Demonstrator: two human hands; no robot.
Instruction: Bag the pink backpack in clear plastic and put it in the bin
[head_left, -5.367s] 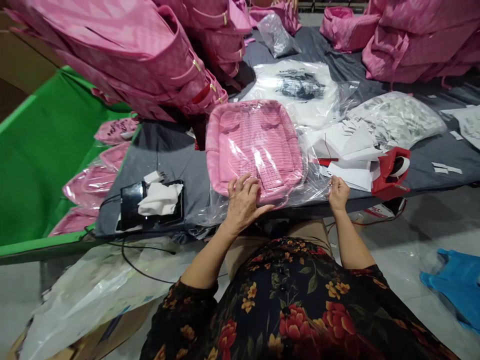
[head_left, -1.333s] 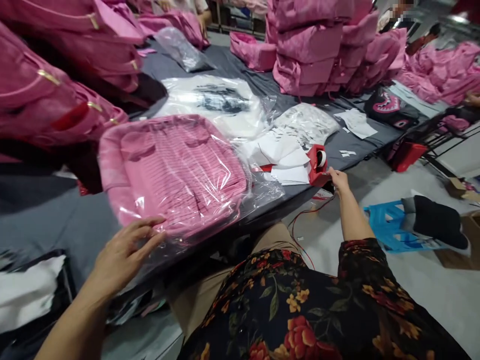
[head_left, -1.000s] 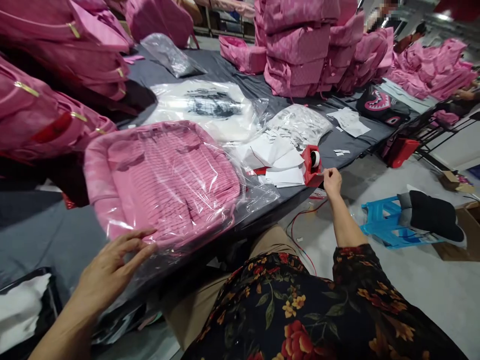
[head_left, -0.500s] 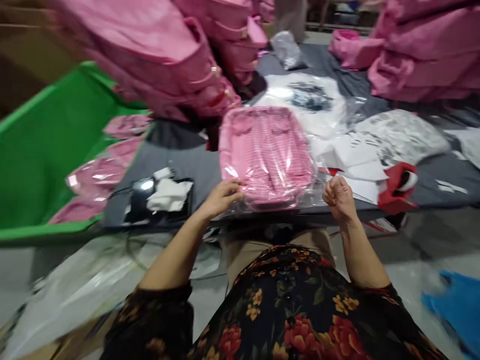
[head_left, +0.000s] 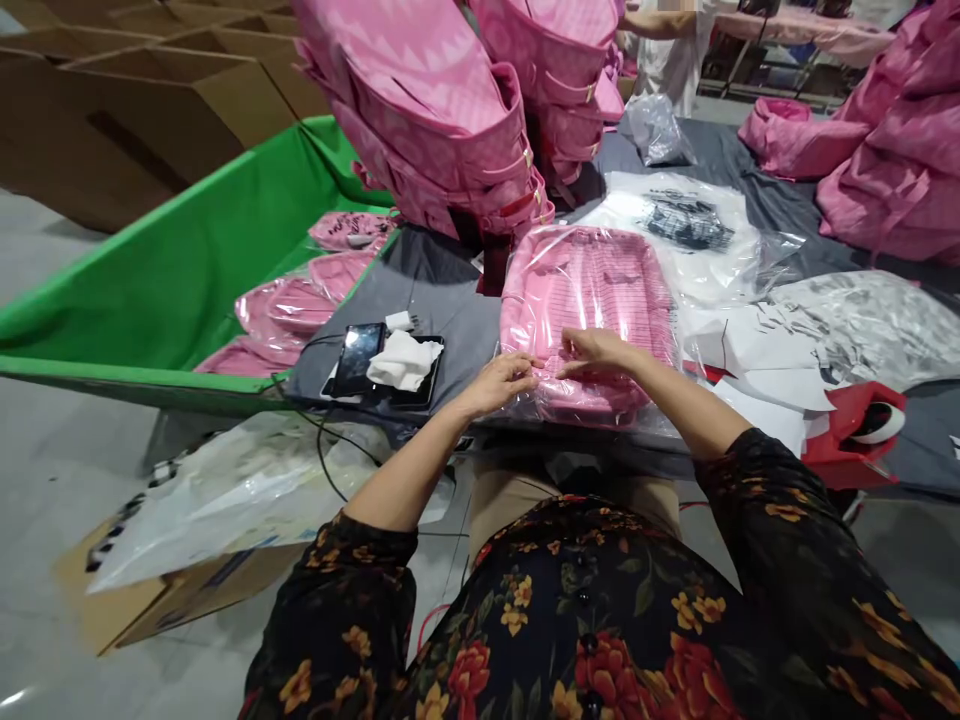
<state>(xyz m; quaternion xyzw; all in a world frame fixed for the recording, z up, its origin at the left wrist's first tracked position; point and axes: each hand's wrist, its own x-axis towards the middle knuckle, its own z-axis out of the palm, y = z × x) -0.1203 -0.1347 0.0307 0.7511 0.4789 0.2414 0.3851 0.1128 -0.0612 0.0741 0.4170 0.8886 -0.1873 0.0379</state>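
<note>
A pink backpack in a clear plastic bag [head_left: 589,290] lies flat on the grey table [head_left: 435,300] in front of me. My left hand [head_left: 504,381] rests on the bag's near edge, fingers pinching the plastic. My right hand [head_left: 596,350] presses on the folded plastic just beside it, fingertips pointing left toward the left hand. Whether a strip of tape is under the fingers I cannot tell. A red tape dispenser [head_left: 855,435] sits at the table's right edge, away from both hands.
Stacked pink backpacks [head_left: 442,110] tower behind the bagged one. A green bin [head_left: 180,260] at left holds several bagged pink bags. A phone and white cloth [head_left: 386,358] lie left of my hands. White papers [head_left: 757,350] and printed plastic bags [head_left: 690,220] lie at right. Cardboard boxes stand far left.
My right hand came back from the red tape dispenser to the near edge of the bagged backpack, meeting my left hand there. The view swung back left.
</note>
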